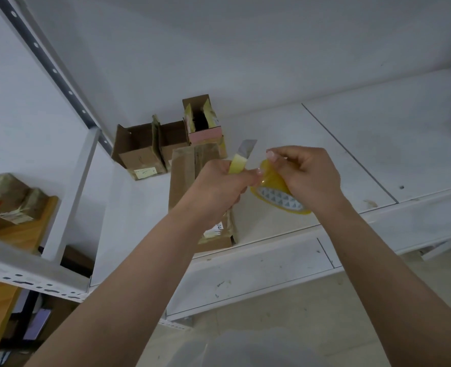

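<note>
My left hand (219, 181) grips a yellow box cutter (238, 161) with its grey blade pointing up and away. My right hand (309, 173) holds a roll of yellowish clear packing tape (277, 192), fingers curled round the roll and pinching the tape's edge at its top. The two hands meet above a long brown cardboard box (184, 176) that lies on the white shelf (324, 144). The left thumb touches the tape next to the roll. Most of the cutter's handle is hidden inside my fist.
Two open cardboard boxes (142, 149) and a pink-sided open box (203, 120) stand at the shelf's back left. A white metal upright (68, 197) divides off a left shelf with taped parcels (10, 202). A lower shelf board (245, 274) sits beneath.
</note>
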Available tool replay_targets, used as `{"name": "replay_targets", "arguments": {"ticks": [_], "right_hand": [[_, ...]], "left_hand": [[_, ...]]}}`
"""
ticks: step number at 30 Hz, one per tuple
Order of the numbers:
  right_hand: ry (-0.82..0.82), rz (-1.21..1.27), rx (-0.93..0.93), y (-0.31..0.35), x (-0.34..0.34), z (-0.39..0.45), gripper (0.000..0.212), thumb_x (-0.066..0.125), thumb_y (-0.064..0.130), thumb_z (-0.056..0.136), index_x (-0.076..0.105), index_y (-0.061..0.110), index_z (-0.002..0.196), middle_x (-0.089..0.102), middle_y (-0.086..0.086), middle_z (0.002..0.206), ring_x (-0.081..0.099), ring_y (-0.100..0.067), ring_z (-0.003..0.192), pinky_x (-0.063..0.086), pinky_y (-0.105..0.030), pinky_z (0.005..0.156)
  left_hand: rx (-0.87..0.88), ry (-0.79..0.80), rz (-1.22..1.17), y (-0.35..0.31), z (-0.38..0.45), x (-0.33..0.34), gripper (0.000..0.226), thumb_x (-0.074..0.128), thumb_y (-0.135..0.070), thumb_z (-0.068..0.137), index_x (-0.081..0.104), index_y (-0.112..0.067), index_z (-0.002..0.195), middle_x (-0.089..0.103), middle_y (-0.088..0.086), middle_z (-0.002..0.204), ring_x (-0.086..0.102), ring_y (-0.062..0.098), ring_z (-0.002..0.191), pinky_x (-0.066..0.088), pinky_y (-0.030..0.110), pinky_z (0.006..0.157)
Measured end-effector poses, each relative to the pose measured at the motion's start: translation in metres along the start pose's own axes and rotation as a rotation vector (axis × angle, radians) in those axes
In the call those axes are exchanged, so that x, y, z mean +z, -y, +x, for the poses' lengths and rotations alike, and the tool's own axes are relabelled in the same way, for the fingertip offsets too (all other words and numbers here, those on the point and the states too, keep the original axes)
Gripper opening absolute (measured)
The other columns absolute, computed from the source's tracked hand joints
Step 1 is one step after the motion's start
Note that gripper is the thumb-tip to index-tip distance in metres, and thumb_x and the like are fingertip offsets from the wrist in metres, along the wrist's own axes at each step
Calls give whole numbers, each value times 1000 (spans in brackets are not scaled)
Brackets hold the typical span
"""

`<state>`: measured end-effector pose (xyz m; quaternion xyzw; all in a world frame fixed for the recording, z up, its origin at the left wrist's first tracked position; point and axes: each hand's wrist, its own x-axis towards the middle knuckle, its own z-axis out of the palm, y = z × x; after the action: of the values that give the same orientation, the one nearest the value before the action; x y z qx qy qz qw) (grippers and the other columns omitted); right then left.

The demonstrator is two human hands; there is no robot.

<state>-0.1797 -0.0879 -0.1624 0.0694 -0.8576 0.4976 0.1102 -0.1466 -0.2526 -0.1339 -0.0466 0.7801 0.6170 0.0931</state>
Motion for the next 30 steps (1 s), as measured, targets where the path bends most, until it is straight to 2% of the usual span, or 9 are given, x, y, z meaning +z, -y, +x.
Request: {"name": "replay_targets", "arguments": {"ticks": [3, 6, 9, 13, 17, 20, 24, 27, 30], "right_hand": [[-131, -180, -106, 0, 20, 2, 19, 58, 44, 92, 70, 41, 107, 59, 19, 74, 60, -5, 80, 39, -18, 62], [-185, -323, -208, -13, 33, 2, 23, 55, 38, 94, 67, 37, 113, 67, 12, 79, 64, -16, 76, 34, -21, 58], [-224, -498, -273, -40, 31, 6, 29, 55, 30, 91, 70, 23, 114, 73, -8, 82, 65, -34, 73, 38, -33, 68], [-25, -605, -111, -82, 41, -2, 30, 66, 15, 86, 69, 19, 116, 71, -12, 103, 58, -38, 101, 35, -41, 90], [123, -644, -16, -100, 61, -20, 33, 66, 12, 85, 67, 13, 118, 70, -13, 108, 58, -36, 109, 35, -40, 102], [31, -598, -39, -84, 62, -16, 33, 66, 14, 85, 66, 6, 117, 66, -18, 111, 56, -40, 108, 41, -41, 94], [-129, -328, -333, -27, 61, -27, 28, 57, 22, 92, 69, 5, 111, 71, -10, 91, 64, -29, 80, 51, -37, 71], [-43, -304, -432, 3, 68, -50, 33, 54, 33, 94, 73, 7, 100, 72, -6, 72, 66, -24, 59, 54, -35, 53], [25, -466, -465, 11, 78, -66, 33, 68, 31, 86, 74, 4, 103, 61, -6, 48, 55, -23, 38, 45, -29, 36]], "left_hand": [[-5, 0, 26, 2, -7, -8, 25, 68, -27, 89, 64, -12, 70, 38, -11, 44, 31, 6, 40, 28, 17, 38], [-9, -41, 79, 9, -15, -29, 23, 67, -34, 89, 72, -11, 83, 40, -9, 48, 34, 8, 44, 29, 17, 41], [20, -311, -1, 29, -20, -71, 28, 62, -43, 90, 71, -17, 94, 47, -13, 49, 40, 4, 43, 34, 17, 41], [-128, -647, 112, 88, -16, -119, 27, 44, -35, 99, 63, -20, 111, 60, -2, 77, 52, 13, 67, 41, 29, 60], [-349, -515, 510, 161, -15, -126, 32, 37, -14, 101, 58, -5, 123, 62, 19, 111, 57, 36, 100, 46, 41, 88], [-397, -435, 747, 181, -21, -119, 35, 43, -16, 99, 53, 2, 127, 53, 27, 120, 52, 43, 106, 42, 42, 95], [-51, -591, 467, 156, -38, -103, 47, 48, -36, 100, 47, -17, 143, 48, 5, 144, 44, 22, 133, 34, 27, 106], [259, -536, 115, 120, -57, -78, 44, 49, -48, 95, 50, -38, 138, 55, -16, 137, 50, -3, 125, 42, 15, 100], [402, -496, 205, 114, -64, -58, 40, 56, -41, 91, 61, -27, 128, 59, -3, 134, 49, -9, 123, 45, 29, 106]]}}
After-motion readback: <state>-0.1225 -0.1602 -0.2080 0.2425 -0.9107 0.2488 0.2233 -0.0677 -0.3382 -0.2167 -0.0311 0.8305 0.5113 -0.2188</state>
